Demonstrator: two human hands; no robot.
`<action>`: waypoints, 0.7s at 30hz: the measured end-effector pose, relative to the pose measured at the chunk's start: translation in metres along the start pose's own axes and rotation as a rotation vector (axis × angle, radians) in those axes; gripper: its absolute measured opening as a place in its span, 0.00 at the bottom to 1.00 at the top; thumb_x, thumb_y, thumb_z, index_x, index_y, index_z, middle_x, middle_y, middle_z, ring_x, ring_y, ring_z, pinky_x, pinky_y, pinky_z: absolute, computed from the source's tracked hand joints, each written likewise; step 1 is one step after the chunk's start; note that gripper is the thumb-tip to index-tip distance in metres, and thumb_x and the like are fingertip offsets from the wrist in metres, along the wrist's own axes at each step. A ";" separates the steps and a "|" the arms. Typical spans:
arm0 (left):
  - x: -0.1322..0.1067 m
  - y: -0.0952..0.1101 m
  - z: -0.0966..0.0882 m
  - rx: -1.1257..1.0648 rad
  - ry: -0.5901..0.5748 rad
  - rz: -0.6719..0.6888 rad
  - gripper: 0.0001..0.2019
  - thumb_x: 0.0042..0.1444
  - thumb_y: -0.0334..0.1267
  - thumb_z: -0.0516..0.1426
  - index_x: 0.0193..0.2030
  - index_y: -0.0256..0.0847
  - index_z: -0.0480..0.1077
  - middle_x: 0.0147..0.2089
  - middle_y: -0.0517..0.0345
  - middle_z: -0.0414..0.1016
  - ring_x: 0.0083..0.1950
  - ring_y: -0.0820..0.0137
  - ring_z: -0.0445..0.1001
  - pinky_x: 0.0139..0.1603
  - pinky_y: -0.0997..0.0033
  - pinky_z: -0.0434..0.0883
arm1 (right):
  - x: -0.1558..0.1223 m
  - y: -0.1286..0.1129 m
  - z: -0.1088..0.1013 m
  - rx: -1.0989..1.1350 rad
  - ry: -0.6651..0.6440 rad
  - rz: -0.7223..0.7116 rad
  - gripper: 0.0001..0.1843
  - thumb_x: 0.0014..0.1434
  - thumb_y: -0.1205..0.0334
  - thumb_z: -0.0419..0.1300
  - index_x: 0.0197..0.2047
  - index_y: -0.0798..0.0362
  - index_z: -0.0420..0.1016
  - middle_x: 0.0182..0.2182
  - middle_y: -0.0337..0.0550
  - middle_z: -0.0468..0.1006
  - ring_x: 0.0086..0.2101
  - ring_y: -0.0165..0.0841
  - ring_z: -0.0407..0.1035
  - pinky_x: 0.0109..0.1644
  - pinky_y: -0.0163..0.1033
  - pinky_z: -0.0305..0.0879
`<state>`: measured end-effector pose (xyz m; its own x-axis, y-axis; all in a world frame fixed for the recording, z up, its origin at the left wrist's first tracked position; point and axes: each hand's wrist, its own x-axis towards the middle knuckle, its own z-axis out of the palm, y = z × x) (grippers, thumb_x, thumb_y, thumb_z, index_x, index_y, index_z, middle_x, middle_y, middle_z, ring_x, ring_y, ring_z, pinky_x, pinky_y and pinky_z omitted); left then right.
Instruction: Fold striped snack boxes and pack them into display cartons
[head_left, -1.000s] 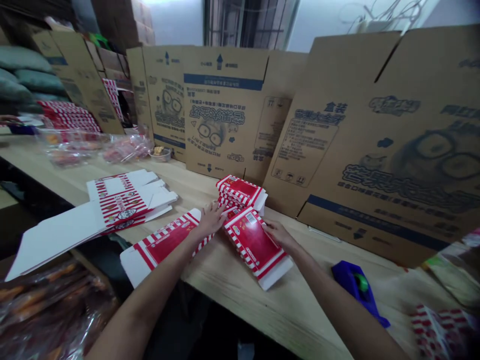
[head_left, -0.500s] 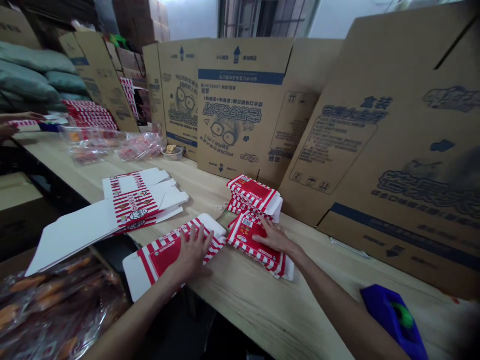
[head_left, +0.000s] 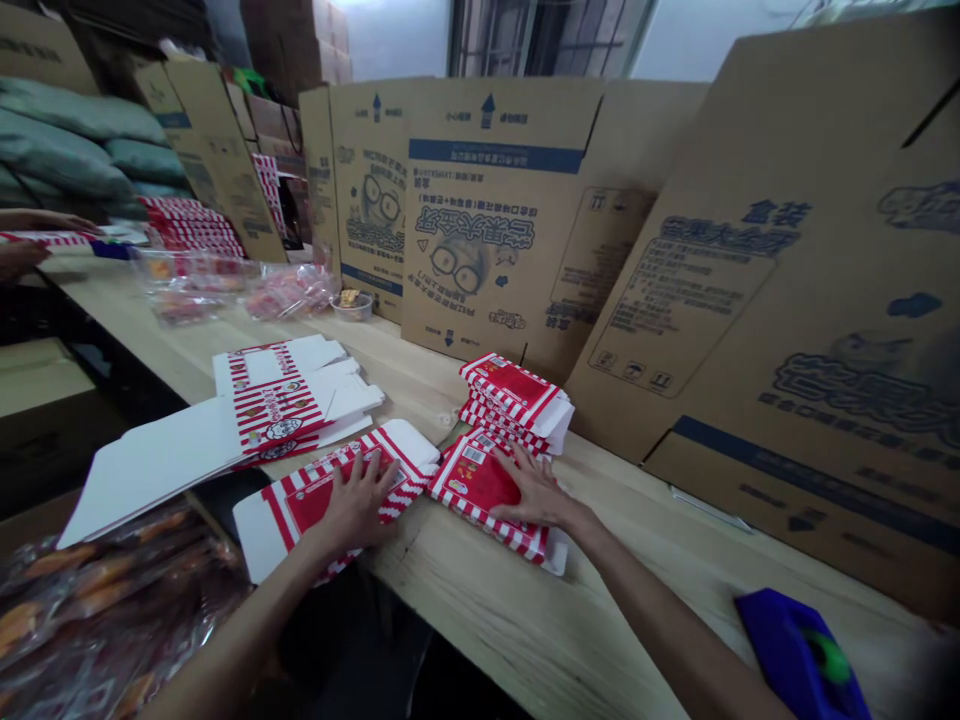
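My left hand rests with spread fingers on a red-and-white striped carton that juts over the table's near edge, its white end flap sticking out. To the right, my right hand lies flat, fingers apart, on the upper face of another striped carton. Behind that one, a small stack of similar cartons leans near a large cardboard box. Left of my hands, several flat carton blanks overlap, their white panels reaching past the table edge.
Large brown cardboard boxes line the back of the table. A blue tape dispenser sits at front right. Clear-wrapped packets fill a container at lower left. A small plastic tub stands behind. Another person's hands show at far left.
The carton under my right hand has slid left and toward me, away from the stack. The carton under my left hand has shifted slightly left. Both hands remain spread.
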<state>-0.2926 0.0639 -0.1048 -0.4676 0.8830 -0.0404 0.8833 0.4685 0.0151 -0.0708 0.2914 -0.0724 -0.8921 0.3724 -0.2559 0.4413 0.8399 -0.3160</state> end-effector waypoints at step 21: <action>-0.010 -0.043 0.000 -0.016 -0.052 -0.155 0.59 0.38 0.65 0.59 0.72 0.38 0.41 0.72 0.27 0.37 0.70 0.32 0.40 0.60 0.30 0.44 | 0.136 -0.157 0.006 0.772 0.155 0.057 0.09 0.50 0.61 0.65 0.35 0.55 0.77 0.38 0.50 0.81 0.48 0.46 0.70 0.49 0.43 0.63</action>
<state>-0.3255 0.0348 -0.1055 -0.5955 0.7977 -0.0953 0.8000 0.5997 0.0202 -0.2606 0.2074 -0.0632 -0.8446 0.5048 -0.1785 0.3786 0.3271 -0.8658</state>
